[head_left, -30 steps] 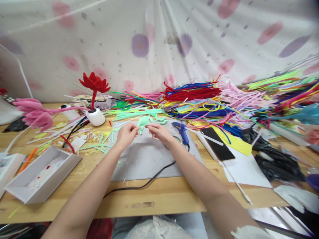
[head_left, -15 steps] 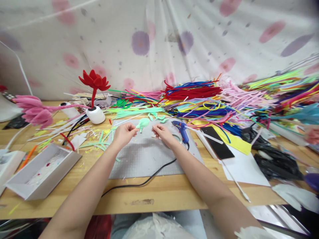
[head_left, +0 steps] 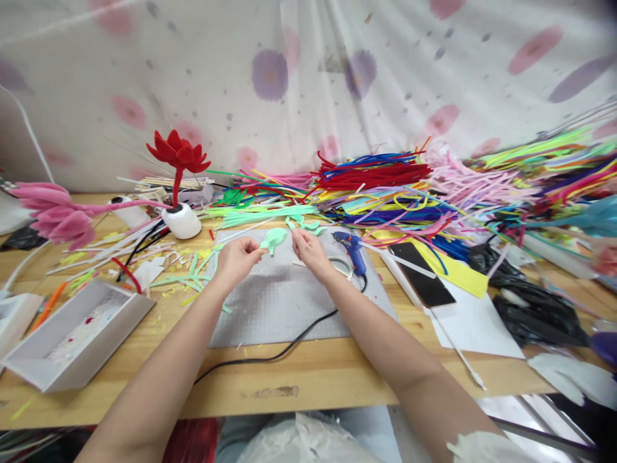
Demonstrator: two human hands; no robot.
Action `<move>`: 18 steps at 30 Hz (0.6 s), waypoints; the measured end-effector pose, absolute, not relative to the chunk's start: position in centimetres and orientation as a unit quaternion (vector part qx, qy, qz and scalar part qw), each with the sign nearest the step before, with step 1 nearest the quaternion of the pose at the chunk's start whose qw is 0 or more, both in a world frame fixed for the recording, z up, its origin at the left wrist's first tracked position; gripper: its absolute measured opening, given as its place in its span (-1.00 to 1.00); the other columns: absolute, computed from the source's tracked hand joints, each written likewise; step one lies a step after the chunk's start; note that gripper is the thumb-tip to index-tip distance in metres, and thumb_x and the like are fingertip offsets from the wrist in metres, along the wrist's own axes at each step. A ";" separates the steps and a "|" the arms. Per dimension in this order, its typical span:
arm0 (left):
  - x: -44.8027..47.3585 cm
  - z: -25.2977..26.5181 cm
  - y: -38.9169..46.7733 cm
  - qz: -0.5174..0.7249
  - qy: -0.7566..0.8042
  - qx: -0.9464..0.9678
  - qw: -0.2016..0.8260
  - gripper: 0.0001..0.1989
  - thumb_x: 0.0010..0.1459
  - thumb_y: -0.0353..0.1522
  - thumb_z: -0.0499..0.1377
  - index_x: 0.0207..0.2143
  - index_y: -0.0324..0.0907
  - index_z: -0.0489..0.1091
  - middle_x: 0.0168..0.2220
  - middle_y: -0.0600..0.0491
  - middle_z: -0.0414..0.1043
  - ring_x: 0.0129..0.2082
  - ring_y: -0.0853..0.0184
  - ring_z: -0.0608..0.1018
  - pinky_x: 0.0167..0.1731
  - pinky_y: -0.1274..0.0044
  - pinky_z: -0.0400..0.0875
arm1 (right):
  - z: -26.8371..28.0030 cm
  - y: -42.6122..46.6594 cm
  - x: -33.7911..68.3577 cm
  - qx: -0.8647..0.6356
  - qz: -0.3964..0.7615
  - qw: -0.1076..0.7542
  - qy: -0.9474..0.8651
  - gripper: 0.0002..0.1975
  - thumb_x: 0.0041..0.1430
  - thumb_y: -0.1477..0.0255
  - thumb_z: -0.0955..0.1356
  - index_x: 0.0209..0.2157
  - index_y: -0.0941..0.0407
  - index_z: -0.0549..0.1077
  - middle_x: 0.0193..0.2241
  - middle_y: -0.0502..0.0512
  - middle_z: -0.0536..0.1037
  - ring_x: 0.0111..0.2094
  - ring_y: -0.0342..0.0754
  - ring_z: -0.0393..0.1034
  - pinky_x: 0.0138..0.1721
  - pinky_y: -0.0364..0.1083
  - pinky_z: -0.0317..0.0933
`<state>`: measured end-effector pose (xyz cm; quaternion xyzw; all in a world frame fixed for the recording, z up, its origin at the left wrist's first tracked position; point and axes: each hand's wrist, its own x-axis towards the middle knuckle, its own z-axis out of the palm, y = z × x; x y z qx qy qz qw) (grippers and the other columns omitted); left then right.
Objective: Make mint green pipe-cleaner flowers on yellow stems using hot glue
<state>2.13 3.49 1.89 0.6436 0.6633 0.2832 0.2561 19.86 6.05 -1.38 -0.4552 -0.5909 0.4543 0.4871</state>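
Note:
My left hand (head_left: 241,260) pinches a mint-green fuzzy petal-shaped piece (head_left: 274,238) by its end, above the grey cutting mat (head_left: 270,315). A little to the right, my right hand (head_left: 308,252) has its fingers pressed together. A mint-green bit shows just above its fingertips, and I cannot tell whether they hold it. More mint-green fuzzy pieces (head_left: 315,228) lie right behind that hand. Beside it on the mat are a roll of tape (head_left: 343,265), partly hidden by the wrist, and a blue glue gun (head_left: 354,254).
Bundles of coloured pipe cleaners (head_left: 376,177) line the back. A red flower (head_left: 178,154) stands in a white pot (head_left: 182,222), with a pink flower (head_left: 58,209) farther left. An open box (head_left: 80,341) is at front left; a phone (head_left: 421,273) lies right. A black cord (head_left: 270,357) crosses the front.
My right hand has moved slightly away from me, up to the loose mint-green pieces. My left hand keeps its pinch on the petal-shaped piece. The view has shifted a little.

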 end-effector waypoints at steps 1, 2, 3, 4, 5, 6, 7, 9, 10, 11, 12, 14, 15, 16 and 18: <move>2.2 2.0 3.4 0.279 0.668 0.645 0.245 -0.76 -0.10 -0.16 0.16 -0.58 -0.16 0.34 -0.60 0.12 0.43 -0.57 0.39 0.44 -0.52 0.57 0.17 | -1.3 6.1 19.6 -0.469 0.419 0.474 -0.616 -0.58 0.11 0.09 0.14 -0.64 0.10 0.12 -0.72 -0.11 0.14 -0.65 -0.22 0.04 -0.57 -0.19 -0.05; 2.3 2.2 3.3 0.274 0.674 0.646 0.232 -0.76 -0.09 -0.17 0.15 -0.58 -0.16 0.34 -0.60 0.12 0.43 -0.57 0.39 0.43 -0.52 0.57 0.16 | -1.2 6.0 19.4 -0.484 0.382 0.465 -0.636 -0.58 0.13 0.10 0.13 -0.63 0.10 0.15 -0.70 -0.09 0.16 -0.62 -0.21 0.07 -0.54 -0.18 -0.04; 2.5 2.3 3.2 0.268 0.679 0.647 0.218 -0.76 -0.08 -0.17 0.15 -0.57 -0.16 0.35 -0.59 0.12 0.44 -0.56 0.39 0.43 -0.52 0.57 0.15 | -1.1 5.9 19.1 -0.498 0.346 0.457 -0.651 -0.59 0.14 0.11 0.13 -0.61 0.11 0.18 -0.67 -0.08 0.18 -0.58 -0.20 0.10 -0.51 -0.18 -0.04; 2.6 2.4 3.2 0.263 0.685 0.649 0.203 -0.77 -0.07 -0.17 0.15 -0.56 -0.16 0.35 -0.57 0.11 0.45 -0.55 0.38 0.43 -0.52 0.57 0.13 | -1.1 5.8 18.9 -0.511 0.313 0.451 -0.662 -0.61 0.15 0.14 0.13 -0.59 0.11 0.21 -0.65 -0.07 0.20 -0.56 -0.19 0.12 -0.49 -0.18 -0.04; 2.7 2.4 3.1 0.257 0.690 0.650 0.187 -0.77 -0.07 -0.18 0.14 -0.55 -0.15 0.36 -0.56 0.11 0.46 -0.53 0.38 0.44 -0.52 0.56 0.12 | -1.0 5.7 18.7 -0.522 0.284 0.447 -0.669 -0.63 0.16 0.17 0.13 -0.58 0.11 0.22 -0.64 -0.07 0.22 -0.54 -0.18 0.12 -0.47 -0.17 -0.05; 2.8 2.5 3.1 0.253 0.695 0.651 0.172 -0.77 -0.06 -0.18 0.14 -0.54 -0.15 0.37 -0.54 0.10 0.47 -0.52 0.37 0.44 -0.52 0.56 0.11 | -1.0 5.6 18.5 -0.530 0.260 0.445 -0.673 -0.66 0.16 0.20 0.13 -0.57 0.10 0.23 -0.63 -0.06 0.22 -0.54 -0.18 0.12 -0.47 -0.17 -0.06; 2.8 2.5 3.0 0.249 0.699 0.651 0.158 -0.77 -0.05 -0.17 0.13 -0.53 -0.15 0.37 -0.53 0.10 0.47 -0.51 0.37 0.44 -0.51 0.56 0.10 | -1.0 5.6 18.4 -0.536 0.240 0.446 -0.676 -0.68 0.16 0.23 0.13 -0.57 0.10 0.22 -0.63 -0.07 0.22 -0.54 -0.18 0.11 -0.47 -0.17 -0.06; 2.8 2.4 3.0 0.241 0.707 0.650 0.140 -0.77 -0.04 -0.17 0.12 -0.52 -0.14 0.38 -0.51 0.10 0.48 -0.50 0.36 0.44 -0.51 0.56 0.09 | -1.1 5.7 18.3 -0.547 0.213 0.455 -0.669 -0.70 0.15 0.27 0.14 -0.58 0.10 0.20 -0.64 -0.07 0.20 -0.56 -0.18 0.08 -0.48 -0.17 -0.07; 2.7 2.4 3.0 0.238 0.710 0.648 0.137 -0.77 -0.03 -0.17 0.12 -0.52 -0.14 0.38 -0.51 0.10 0.48 -0.49 0.36 0.44 -0.51 0.56 0.08 | -1.2 5.7 18.5 -0.555 0.208 0.464 -0.659 -0.70 0.15 0.28 0.13 -0.59 0.10 0.19 -0.65 -0.08 0.20 -0.57 -0.18 0.08 -0.48 -0.17 -0.06; 2.6 2.4 3.0 0.234 0.713 0.647 0.137 -0.77 -0.03 -0.17 0.11 -0.51 -0.14 0.39 -0.50 0.11 0.49 -0.48 0.35 0.44 -0.51 0.56 0.08 | -1.4 5.9 18.6 -0.562 0.208 0.474 -0.645 -0.70 0.15 0.28 0.13 -0.59 0.10 0.19 -0.66 -0.08 0.20 -0.58 -0.18 0.08 -0.48 -0.17 -0.05; 2.5 2.3 3.0 0.229 0.714 0.647 0.138 -0.77 -0.02 -0.17 0.11 -0.50 -0.14 0.39 -0.50 0.11 0.49 -0.48 0.35 0.45 -0.52 0.55 0.08 | -1.5 6.0 18.9 -0.565 0.214 0.486 -0.631 -0.70 0.15 0.28 0.13 -0.59 0.10 0.19 -0.66 -0.07 0.22 -0.57 -0.18 0.10 -0.47 -0.17 -0.03; 2.4 2.3 2.9 0.218 0.714 0.651 0.139 -0.76 -0.01 -0.16 0.10 -0.49 -0.13 0.40 -0.49 0.11 0.49 -0.48 0.35 0.45 -0.52 0.55 0.08 | -1.7 6.2 19.3 -0.555 0.238 0.510 -0.612 -0.71 0.16 0.26 0.13 -0.56 0.09 0.21 -0.64 -0.06 0.28 -0.55 -0.17 0.16 -0.45 -0.17 0.03; 2.3 2.3 2.9 0.211 0.713 0.654 0.140 -0.75 0.00 -0.16 0.10 -0.48 -0.13 0.41 -0.48 0.11 0.49 -0.48 0.35 0.45 -0.51 0.55 0.08 | -1.8 6.3 19.5 -0.544 0.251 0.518 -0.611 -0.72 0.16 0.25 0.14 -0.55 0.09 0.22 -0.62 -0.06 0.31 -0.54 -0.17 0.19 -0.43 -0.17 0.05; 2.3 2.3 2.9 0.204 0.713 0.657 0.139 -0.75 0.00 -0.15 0.09 -0.47 -0.13 0.42 -0.48 0.11 0.49 -0.48 0.34 0.45 -0.51 0.55 0.09 | -1.8 6.3 19.6 -0.531 0.264 0.521 -0.614 -0.73 0.16 0.25 0.15 -0.53 0.09 0.23 -0.60 -0.05 0.34 -0.52 -0.16 0.22 -0.42 -0.17 0.07; 2.4 2.3 3.0 0.192 0.711 0.663 0.136 -0.74 0.02 -0.15 0.08 -0.47 -0.12 0.43 -0.49 0.11 0.50 -0.47 0.34 0.46 -0.51 0.54 0.10 | -1.7 6.1 19.6 -0.510 0.276 0.513 -0.633 -0.77 0.16 0.26 0.17 -0.48 0.09 0.24 -0.55 -0.04 0.37 -0.50 -0.16 0.25 -0.41 -0.17 0.10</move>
